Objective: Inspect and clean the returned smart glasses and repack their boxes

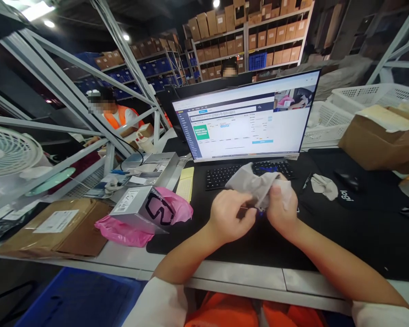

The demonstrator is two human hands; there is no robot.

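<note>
My left hand [230, 215] and my right hand [282, 206] meet over the black desk mat [327, 245], just in front of the keyboard [221, 175]. Both are closed on a crumpled grey cloth pouch [250, 181] that rises between them. The left fingers pinch its lower edge; the right thumb and fingers wrap its right side. Something small and blue shows at the pinch, too small to name. A second scrap of grey cloth [324, 186] lies on the mat to the right.
A lit monitor [245, 120] stands behind the keyboard. At left lie a goggles box [139, 206] on a pink bag [122, 231], a brown parcel [61, 229], a fan [7, 152]. A cardboard box [378, 141] and white baskets [371, 97] stand right. A person in an orange vest [117, 116] sits beyond.
</note>
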